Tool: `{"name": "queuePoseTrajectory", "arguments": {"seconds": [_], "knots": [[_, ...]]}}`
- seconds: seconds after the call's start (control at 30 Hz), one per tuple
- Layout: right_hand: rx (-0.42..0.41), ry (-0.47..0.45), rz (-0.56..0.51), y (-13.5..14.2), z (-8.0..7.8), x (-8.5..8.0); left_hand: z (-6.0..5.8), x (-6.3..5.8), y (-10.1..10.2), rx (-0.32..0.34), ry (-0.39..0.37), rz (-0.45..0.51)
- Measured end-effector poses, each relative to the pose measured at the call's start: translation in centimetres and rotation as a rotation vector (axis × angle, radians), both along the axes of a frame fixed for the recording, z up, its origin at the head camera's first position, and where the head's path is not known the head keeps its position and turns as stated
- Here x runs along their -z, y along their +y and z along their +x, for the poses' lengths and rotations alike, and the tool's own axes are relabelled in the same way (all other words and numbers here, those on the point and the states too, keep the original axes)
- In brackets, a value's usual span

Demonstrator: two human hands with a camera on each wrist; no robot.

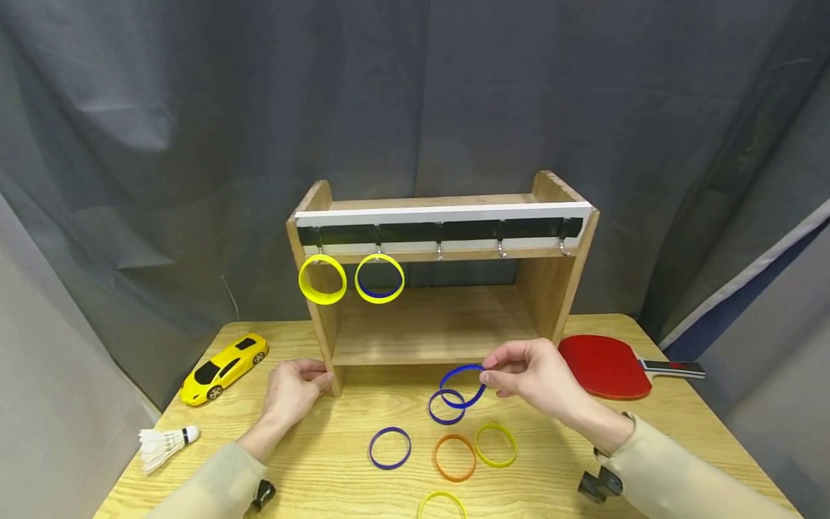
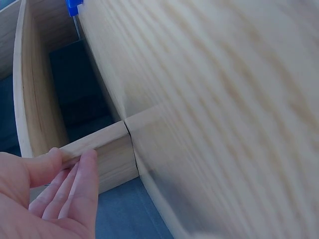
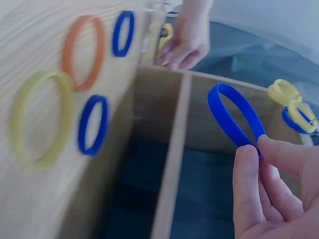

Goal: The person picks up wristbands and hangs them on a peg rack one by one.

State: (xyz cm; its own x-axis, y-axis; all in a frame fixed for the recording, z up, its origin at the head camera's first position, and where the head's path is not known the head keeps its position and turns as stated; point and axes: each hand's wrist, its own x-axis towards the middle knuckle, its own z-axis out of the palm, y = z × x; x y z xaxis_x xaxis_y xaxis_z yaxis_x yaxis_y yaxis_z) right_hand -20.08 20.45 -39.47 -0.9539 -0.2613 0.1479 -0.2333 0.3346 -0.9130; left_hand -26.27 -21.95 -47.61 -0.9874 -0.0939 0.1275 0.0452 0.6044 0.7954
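My right hand [image 1: 534, 378] pinches a blue wristband [image 3: 234, 117] between thumb and fingers, raised in front of the shelf's lower board. At the wooden shelf's [image 1: 428, 360] left side panel, my left hand [image 1: 295, 389] grips the lower front edge, thumb on one face and fingers on the other in the left wrist view. Along the shelf's top runs a row of hooks. A yellow band [image 1: 322, 297] hangs from the leftmost hook; on the second hang another yellow band [image 1: 402, 281] and a blue one [image 1: 379, 294] behind it.
On the table lie two more blue bands, an orange band [image 1: 436, 461] and two yellow bands, one at the front edge of view. A yellow toy car [image 1: 223, 369] and a shuttlecock [image 1: 165, 445] are at left. A red table tennis bat [image 1: 606, 366] lies right of the shelf.
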Motion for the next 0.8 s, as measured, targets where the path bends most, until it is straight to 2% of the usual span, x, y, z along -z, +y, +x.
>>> {"name": "queuePoseTrajectory", "arguments": {"seconds": [0.47, 0.67, 0.8], "knots": [[0.004, 0.058, -0.218, -2.9, 0.0, -4.2, -0.1, 0.1, -0.1, -0.002, 0.003, -0.004], [-0.016, 0.063, -0.375, -3.1, -0.6, -5.5, -0.1, 0.1, -0.2, 0.001, 0.002, 0.0], [0.005, 0.059, -0.479, -3.5, -0.9, -6.3, -0.1, 0.1, -0.2, 0.002, -0.002, 0.005]]}}
